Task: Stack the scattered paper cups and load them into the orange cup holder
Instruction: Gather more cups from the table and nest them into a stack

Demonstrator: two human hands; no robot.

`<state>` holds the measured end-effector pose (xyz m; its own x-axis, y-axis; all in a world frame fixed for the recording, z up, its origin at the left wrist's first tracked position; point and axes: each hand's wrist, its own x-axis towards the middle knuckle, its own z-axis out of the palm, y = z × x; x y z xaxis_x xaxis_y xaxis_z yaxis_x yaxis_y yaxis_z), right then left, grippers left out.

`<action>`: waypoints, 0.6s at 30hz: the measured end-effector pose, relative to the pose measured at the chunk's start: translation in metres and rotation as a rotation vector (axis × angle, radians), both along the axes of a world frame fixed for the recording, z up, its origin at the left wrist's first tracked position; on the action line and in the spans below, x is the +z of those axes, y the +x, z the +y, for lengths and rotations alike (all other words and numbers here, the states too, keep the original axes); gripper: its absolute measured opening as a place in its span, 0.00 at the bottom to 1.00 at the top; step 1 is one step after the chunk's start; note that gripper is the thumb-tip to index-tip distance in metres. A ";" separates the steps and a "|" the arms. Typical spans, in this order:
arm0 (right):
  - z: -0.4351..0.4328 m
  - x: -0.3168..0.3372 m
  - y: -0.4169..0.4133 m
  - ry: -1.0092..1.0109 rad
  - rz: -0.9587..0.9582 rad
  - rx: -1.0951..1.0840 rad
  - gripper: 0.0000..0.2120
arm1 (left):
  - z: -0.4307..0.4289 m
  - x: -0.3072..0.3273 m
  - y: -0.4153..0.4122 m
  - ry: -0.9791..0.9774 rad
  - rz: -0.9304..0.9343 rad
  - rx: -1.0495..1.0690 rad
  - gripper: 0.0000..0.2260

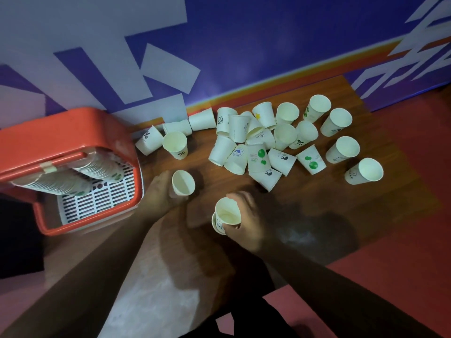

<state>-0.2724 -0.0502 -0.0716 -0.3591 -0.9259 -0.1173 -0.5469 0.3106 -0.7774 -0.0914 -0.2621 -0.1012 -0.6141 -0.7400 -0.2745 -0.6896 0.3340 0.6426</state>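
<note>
Several white paper cups (268, 140), some printed with green or black marks, lie scattered and tipped over on a brown wooden table (317, 203). My left hand (158, 193) grips one upright cup (183, 182) near the table's left side. My right hand (246, 215) holds a short stack of cups (225, 217), one nested inside another, in front of the pile. The orange cup holder (61, 137) stands at the left with a white slatted tray and two rows of stacked cups (100, 167) lying in it.
A blue, white and orange wall (244, 45) runs along the table's far edge. Red floor (402, 252) lies to the right and below the table. Two cups (174, 145) stand apart between the holder and the main pile.
</note>
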 end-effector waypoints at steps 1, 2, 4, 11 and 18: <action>0.000 -0.005 0.004 0.004 0.028 0.009 0.33 | 0.005 0.008 -0.002 0.102 0.100 0.082 0.31; 0.000 -0.010 0.006 0.011 0.042 0.024 0.33 | 0.011 0.014 -0.003 0.172 0.196 0.131 0.32; 0.000 -0.020 0.009 0.048 0.061 0.060 0.35 | 0.025 0.027 -0.004 0.227 0.363 0.167 0.36; 0.018 -0.034 -0.009 0.182 -0.025 0.156 0.48 | 0.083 0.056 -0.013 0.395 0.556 0.116 0.32; 0.028 -0.029 -0.074 0.179 -0.145 -0.269 0.28 | 0.125 0.032 -0.034 0.372 0.399 -0.034 0.32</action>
